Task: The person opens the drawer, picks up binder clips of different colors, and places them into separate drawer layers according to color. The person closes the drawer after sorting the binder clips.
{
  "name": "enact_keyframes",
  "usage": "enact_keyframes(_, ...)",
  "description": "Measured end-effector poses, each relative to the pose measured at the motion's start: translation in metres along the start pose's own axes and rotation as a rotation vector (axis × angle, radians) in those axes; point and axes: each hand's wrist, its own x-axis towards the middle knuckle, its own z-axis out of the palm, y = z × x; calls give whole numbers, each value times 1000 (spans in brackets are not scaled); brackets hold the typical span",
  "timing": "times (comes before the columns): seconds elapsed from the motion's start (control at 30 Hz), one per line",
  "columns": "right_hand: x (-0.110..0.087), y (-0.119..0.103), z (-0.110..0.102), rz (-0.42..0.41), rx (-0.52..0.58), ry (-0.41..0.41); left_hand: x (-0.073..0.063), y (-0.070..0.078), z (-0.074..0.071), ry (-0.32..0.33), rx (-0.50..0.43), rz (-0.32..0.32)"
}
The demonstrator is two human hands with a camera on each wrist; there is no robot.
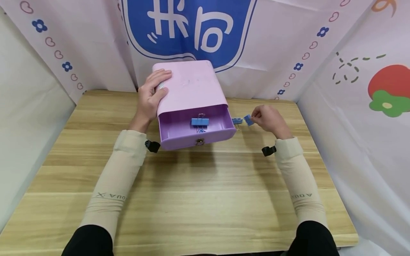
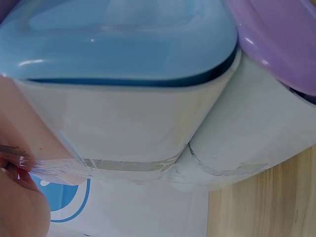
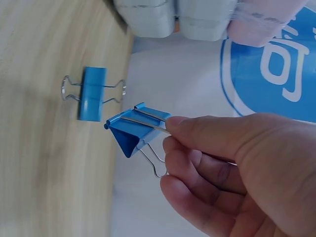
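Observation:
My left hand [image 1: 151, 93] rests on the left side of a pink drawer box [image 1: 192, 87], fingers and thumb lying over its top; only part of that hand [image 2: 22, 210] enters the left wrist view. The purple drawer [image 1: 179, 144] is pulled out towards me, with a blue binder clip [image 1: 200, 122] inside. To the right of the box, my right hand [image 1: 267, 119] pinches another blue binder clip [image 3: 140, 126] by a wire handle between thumb and fingers. Beside it, a further blue clip [image 3: 92, 94] lies on the table with both wire handles spread.
Below the pink unit, the left wrist view shows pale units with a blue drawer front [image 2: 128, 44] and a purple drawer front [image 2: 281, 39], bound with clear tape. The wooden table [image 1: 205, 206] meets a printed cloth backdrop [image 1: 269, 46] behind the box.

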Motion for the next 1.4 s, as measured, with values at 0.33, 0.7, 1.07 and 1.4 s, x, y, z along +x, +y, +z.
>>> enact_keyframes(0.33,-16,-9,-15,-34,13,80,1,1,1,3,6,-2)
enact_keyframes(0.7,-32,-37,-34,-147,37,245,1,-8,1,16,11,-10)
enact_keyframes(1.07,-49,-73,-58,-324,21,380,0,-6,2,12,17,-12)
enact_keyframes(1.4,-62,-104,-73,-486,53,469,2,-19,1,16,23,15)
